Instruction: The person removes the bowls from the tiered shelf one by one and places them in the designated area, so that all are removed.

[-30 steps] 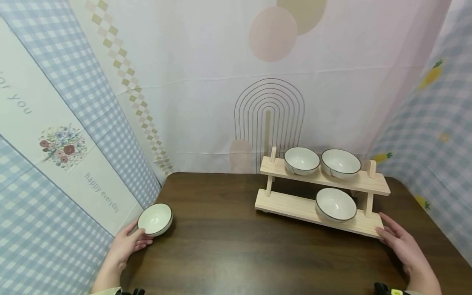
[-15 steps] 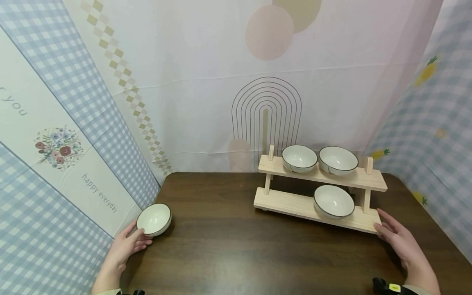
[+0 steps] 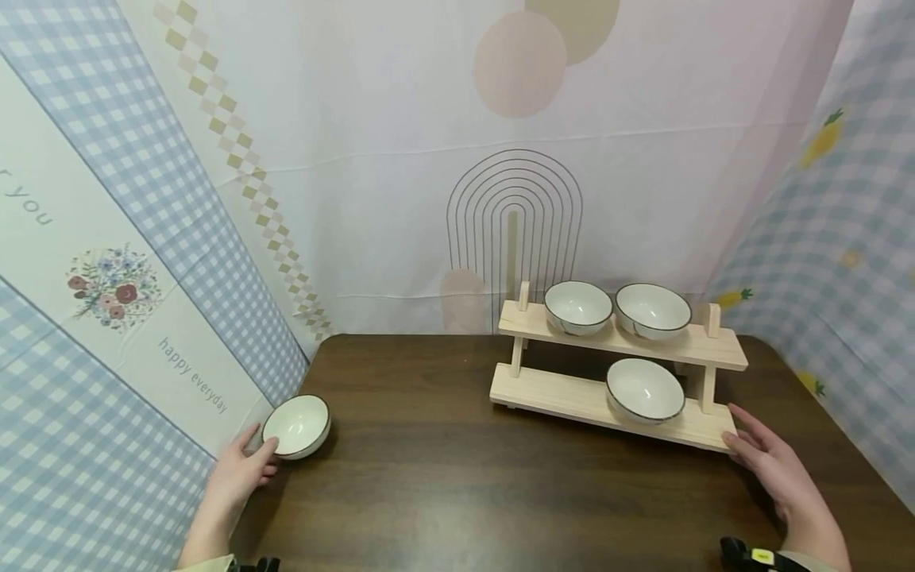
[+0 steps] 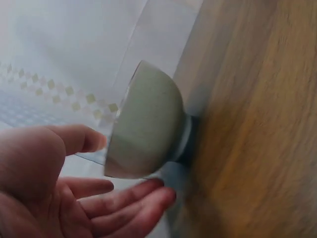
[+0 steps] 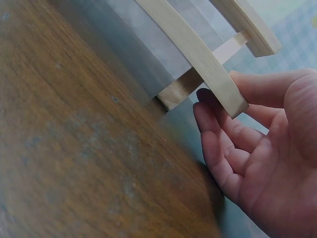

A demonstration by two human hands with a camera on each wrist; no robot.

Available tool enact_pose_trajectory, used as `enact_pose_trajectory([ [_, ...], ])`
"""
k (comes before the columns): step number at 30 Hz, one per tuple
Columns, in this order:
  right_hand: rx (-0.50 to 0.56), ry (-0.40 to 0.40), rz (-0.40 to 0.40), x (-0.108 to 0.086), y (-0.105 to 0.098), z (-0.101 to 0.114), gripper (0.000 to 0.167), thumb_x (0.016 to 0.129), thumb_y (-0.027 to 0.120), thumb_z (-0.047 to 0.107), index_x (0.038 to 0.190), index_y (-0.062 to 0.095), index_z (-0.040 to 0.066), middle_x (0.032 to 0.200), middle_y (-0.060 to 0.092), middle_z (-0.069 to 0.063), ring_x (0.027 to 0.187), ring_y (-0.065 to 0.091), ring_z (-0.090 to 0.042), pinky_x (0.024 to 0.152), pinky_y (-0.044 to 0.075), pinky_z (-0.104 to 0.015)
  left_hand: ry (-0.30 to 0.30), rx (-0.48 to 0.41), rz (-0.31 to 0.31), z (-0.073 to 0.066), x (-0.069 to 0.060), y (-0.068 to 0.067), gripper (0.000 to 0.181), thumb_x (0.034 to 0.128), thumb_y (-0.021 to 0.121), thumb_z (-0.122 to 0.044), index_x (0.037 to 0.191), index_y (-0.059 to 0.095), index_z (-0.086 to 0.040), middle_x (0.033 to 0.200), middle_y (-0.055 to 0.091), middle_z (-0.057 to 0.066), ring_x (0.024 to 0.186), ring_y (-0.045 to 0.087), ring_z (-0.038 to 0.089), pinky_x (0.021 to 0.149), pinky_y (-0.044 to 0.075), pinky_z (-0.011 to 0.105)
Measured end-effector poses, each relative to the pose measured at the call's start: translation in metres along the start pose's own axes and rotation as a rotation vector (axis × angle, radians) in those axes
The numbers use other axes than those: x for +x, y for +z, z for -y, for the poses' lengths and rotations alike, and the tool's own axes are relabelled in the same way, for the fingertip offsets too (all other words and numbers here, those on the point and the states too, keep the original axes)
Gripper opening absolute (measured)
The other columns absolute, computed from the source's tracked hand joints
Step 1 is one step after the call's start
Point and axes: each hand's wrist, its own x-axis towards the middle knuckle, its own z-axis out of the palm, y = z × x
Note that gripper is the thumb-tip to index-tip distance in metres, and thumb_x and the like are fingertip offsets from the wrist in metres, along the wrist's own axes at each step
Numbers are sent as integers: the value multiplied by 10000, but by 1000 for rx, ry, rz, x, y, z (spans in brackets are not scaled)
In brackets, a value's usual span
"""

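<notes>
A white bowl with a dark rim (image 3: 296, 427) stands upright on the table's left side. Beside it is my left hand (image 3: 239, 477), its thumb close to the rim; in the left wrist view the fingers of that hand (image 4: 74, 183) are spread near the bowl (image 4: 146, 124), not wrapped round it. My right hand (image 3: 779, 477) pinches the right end of the lower board of a two-tier wooden rack (image 3: 550, 392), thumb above and fingers below, as the right wrist view shows with the hand (image 5: 267, 144) on the board (image 5: 210, 67).
Two bowls (image 3: 578, 307) (image 3: 654, 311) sit on the rack's upper board and one bowl (image 3: 645, 390) on its lower board, towards the right. Behind the brown table (image 3: 429, 477) hangs a patterned cloth (image 3: 386, 238), with checked cloths at both sides.
My left hand has loosened from the bowl and drawn slightly back to the left. The right hand keeps its pinch on the rack. The whole head view has shifted a little.
</notes>
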Motion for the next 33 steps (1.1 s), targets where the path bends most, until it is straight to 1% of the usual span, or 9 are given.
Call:
enact_pose_trajectory([
  [4,8,-8,0,-1,0,0,852,1129,522,430,1685,73,-33,1586,265,-477,918,468,240,783,519,-116,43,297,-105,-13,-6,-8,758,1096,543,-401,1609,316,110,1247,706,317,1138,674,512,957,532,574],
  [8,17,-2,8,0,-1,2,864,1127,520,449,1691,57,-14,1596,246,-475,918,451,251,786,511,-109,58,360,-137,-30,-13,-11,750,1095,503,-460,1617,357,59,1371,649,306,1260,598,537,1006,472,664],
  [10,20,5,19,0,-1,1,872,1127,517,455,1690,43,-12,1599,235,-477,919,444,255,791,512,-109,70,369,-156,-39,-16,-9,728,1099,494,-456,1616,375,43,1392,636,305,1262,604,523,994,478,670],
  [14,19,-5,25,-2,1,1,850,1135,511,425,1684,47,-29,1596,230,-485,933,452,247,803,522,-120,126,350,-252,-55,-20,3,647,1095,517,-410,1584,464,10,1391,647,288,1255,621,504,989,483,665],
  [18,21,-22,14,-1,0,1,837,1139,510,412,1686,55,-28,1592,233,-489,942,458,242,805,514,-115,276,256,-359,-74,-17,24,530,1075,589,-302,1508,576,4,1328,696,259,1243,635,487,993,491,641],
  [21,23,-24,7,0,0,0,834,1136,520,407,1688,67,-24,1589,251,-482,943,474,232,807,519,-121,415,136,-383,-91,-11,46,437,1052,647,-183,1443,641,12,1236,738,235,1167,678,449,949,538,598],
  [24,25,-23,-1,0,1,0,830,1131,533,405,1687,90,-24,1585,274,-471,941,491,221,808,528,-131,518,-11,-333,-109,-6,74,382,1031,682,-82,1398,673,22,1166,758,213,1060,732,376,887,606,444],
  [28,41,-6,9,1,1,0,858,1123,540,435,1690,81,-16,1598,246,-472,930,466,239,805,519,-118,547,-200,-170,-136,-6,117,362,1025,710,-57,1385,695,-21,1153,770,157,1012,749,284,860,585,231],
  [33,48,32,32,4,-3,0,900,1110,543,485,1701,42,26,1638,159,-460,921,375,279,803,498,-102,547,-327,64,-174,-15,176,338,1031,722,-115,1362,711,-47,1092,767,132,959,718,218,842,579,278],
])
